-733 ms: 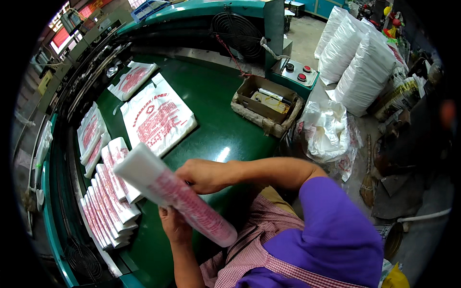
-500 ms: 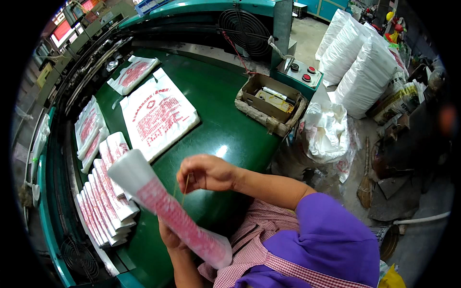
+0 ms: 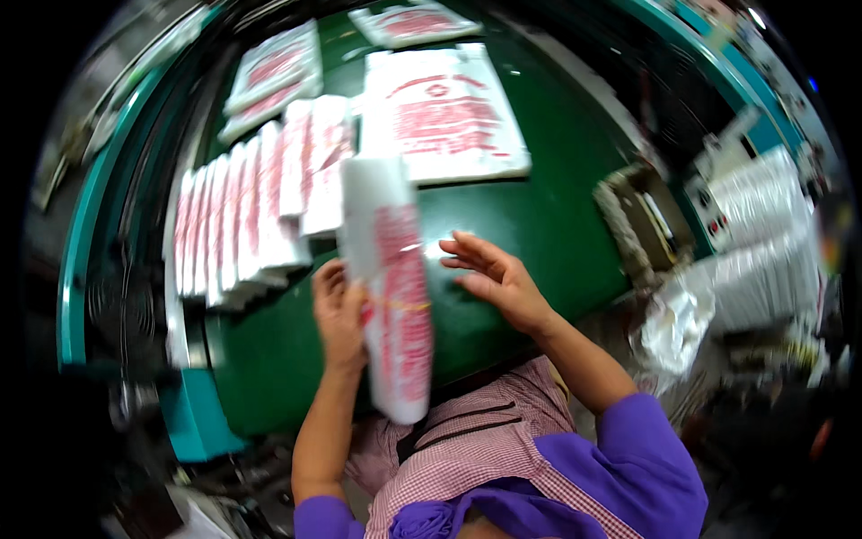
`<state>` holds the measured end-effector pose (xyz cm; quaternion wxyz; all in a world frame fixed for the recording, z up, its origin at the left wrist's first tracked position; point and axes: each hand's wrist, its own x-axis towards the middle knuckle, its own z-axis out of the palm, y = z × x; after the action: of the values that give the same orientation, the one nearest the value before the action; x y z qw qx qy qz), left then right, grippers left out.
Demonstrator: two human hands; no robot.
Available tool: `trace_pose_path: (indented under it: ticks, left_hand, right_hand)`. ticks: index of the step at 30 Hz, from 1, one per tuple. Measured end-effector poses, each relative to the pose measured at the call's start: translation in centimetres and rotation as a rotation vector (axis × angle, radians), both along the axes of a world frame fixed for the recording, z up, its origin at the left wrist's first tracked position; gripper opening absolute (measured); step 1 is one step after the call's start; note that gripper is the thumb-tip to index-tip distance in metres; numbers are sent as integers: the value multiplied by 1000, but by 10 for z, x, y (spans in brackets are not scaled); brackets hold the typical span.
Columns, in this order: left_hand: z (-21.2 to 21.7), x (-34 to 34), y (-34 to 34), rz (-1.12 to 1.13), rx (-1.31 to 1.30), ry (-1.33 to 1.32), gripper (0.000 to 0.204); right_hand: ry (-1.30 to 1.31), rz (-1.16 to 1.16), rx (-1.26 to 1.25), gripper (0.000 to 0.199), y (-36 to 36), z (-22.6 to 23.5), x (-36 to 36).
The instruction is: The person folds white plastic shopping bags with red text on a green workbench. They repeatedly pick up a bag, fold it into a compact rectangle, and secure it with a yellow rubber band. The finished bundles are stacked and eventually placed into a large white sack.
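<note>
A long folded bundle of white plastic bags with red print [image 3: 391,350] stands nearly upright in front of me, blurred a little. My left hand [image 3: 341,310] is closed on its left edge. Around the bundle's middle runs a thin yellowish rubber band [image 3: 411,306]. To the right of it, my right hand [image 3: 494,274] is held apart with its fingers spread and nothing in them. Beyond the bundle lies a flat stack of printed bags [image 3: 440,117]. Left of my hands, several folded bundles [image 3: 233,216] lie side by side, partly piled.
Under everything is a green-topped table [image 3: 566,225]. More flat bag stacks [image 3: 274,76] lie at its far left. A worn box with small things inside [image 3: 642,225] sits at the right edge. White sacks [image 3: 763,251] stand beyond it, and a crumpled white bag [image 3: 675,323] is nearer.
My right hand has let go of the rubber band, which now circles the bundle, and has moved away to the right. The bundle has turned more upright. The view has swung to the left.
</note>
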<state>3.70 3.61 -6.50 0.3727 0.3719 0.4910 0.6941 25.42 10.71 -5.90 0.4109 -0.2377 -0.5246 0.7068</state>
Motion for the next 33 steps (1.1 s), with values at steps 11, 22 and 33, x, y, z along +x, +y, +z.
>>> trace_pose_path:
  ticks: [11, 22, 33]
  left_hand:
    - [30, -48, 73, 131, 355, 1051, 47]
    - [-36, -96, 166, 148, -17, 1652, 34]
    - [-63, -48, 122, -26, -22, 1583, 38]
  right_hand:
    - [-454, -125, 447, 52, 179, -4, -151]
    - [-1345, -361, 1384, 32, 257, -59, -48]
    - [-1313, 189, 1000, 31, 95, 1, 56]
